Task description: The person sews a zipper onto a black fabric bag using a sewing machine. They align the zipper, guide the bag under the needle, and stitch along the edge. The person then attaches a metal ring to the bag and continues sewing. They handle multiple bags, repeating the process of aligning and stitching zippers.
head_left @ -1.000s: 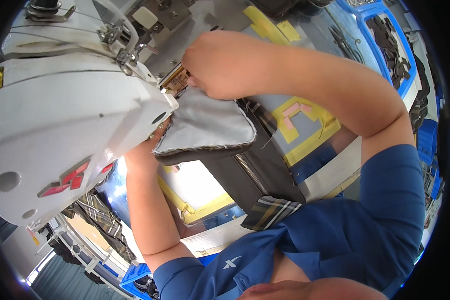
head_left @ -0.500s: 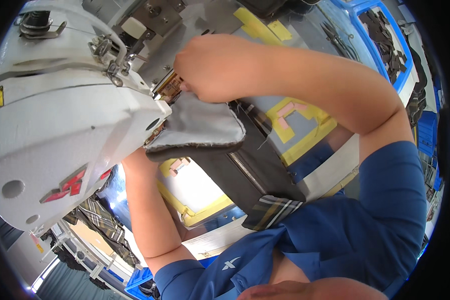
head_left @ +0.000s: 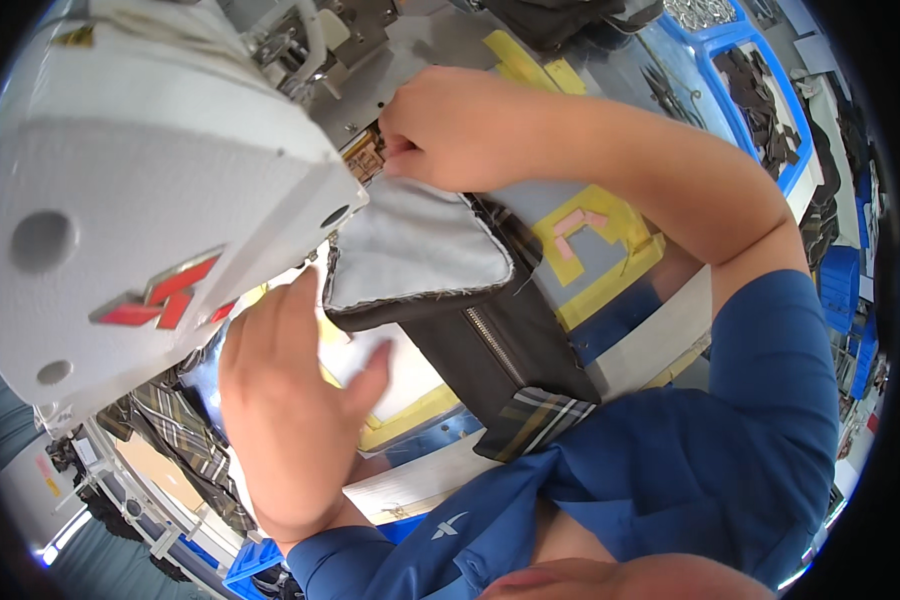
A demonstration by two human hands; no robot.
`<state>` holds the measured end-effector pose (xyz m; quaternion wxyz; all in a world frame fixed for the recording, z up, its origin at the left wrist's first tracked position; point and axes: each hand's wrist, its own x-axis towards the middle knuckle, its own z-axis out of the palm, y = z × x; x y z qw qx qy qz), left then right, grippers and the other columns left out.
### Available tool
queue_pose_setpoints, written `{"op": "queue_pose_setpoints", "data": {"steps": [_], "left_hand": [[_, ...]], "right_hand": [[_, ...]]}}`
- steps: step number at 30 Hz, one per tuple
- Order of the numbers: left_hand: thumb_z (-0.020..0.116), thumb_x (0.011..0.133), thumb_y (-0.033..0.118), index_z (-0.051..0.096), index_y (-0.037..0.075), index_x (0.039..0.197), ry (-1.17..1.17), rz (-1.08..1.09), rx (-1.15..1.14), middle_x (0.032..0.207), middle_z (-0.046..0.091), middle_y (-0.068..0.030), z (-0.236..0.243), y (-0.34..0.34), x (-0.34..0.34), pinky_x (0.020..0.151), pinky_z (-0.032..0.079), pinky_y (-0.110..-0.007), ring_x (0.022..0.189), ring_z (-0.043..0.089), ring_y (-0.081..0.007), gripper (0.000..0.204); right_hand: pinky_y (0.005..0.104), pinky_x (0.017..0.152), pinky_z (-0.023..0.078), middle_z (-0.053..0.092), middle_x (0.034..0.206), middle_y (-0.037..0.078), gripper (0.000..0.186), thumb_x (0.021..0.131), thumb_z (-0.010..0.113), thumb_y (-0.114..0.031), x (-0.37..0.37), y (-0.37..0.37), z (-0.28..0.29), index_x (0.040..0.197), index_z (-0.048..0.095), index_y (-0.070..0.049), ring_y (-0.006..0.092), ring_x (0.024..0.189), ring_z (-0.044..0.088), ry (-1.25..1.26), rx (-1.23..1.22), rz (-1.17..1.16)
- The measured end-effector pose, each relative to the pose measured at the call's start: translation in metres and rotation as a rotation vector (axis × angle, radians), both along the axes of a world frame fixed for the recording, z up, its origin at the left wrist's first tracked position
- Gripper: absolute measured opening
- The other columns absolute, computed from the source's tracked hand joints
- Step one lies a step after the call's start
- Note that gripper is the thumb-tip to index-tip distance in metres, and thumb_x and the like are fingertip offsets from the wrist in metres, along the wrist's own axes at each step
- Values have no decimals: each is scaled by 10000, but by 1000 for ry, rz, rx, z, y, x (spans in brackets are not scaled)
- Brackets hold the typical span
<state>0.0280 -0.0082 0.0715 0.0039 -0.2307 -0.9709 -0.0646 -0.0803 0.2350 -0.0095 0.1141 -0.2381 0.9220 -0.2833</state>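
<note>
A white sewing machine head [head_left: 160,190] fills the left side. Beside it lies a partly sewn dark fabric bag [head_left: 460,350] with a metal zipper [head_left: 495,345], a plaid end [head_left: 535,420] and a grey-lined flap [head_left: 420,245] with frayed edges. My right hand [head_left: 460,130] is curled closed on the flap's far end, close to the machine's metal plate [head_left: 362,158]; its fingertips are partly hidden. My left hand [head_left: 295,390] is off the bag, fingers stretched and thumb apart, slightly blurred, near the flap's left corner. The needle is hidden behind the machine head.
Yellow tape [head_left: 595,270] with pink pieces marks the table at right. Scissors [head_left: 670,90] lie at the back right beside a blue bin [head_left: 805,150] of dark scraps. A dark bag [head_left: 560,20] sits at the far edge. Plaid fabric [head_left: 175,425] hangs at lower left.
My left hand has come out from under the machine head toward me and opened. My right hand and the flap have shifted slightly right in view; the machine head appears larger.
</note>
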Motion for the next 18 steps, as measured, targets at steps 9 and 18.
{"op": "queue_pose_setpoints", "data": {"steps": [9,18], "left_hand": [[963,633,143,648,13,1054,-225,-343,472,1322,692,-233,-47,9,-23,986,539,-483,1195,654,-454,542],[885,749,171,650,0,1369,-300,-356,232,1424,644,-231,-38,24,-20,1060,531,-489,1231,648,-450,685]], "right_hand": [[515,852,544,725,875,196,252,938,716,-248,2,-4,3,879,739,-4,422,920,696,76,47,-23],[519,867,552,743,940,180,247,956,706,-264,2,-1,-3,945,750,-21,402,988,703,111,101,7]]}}
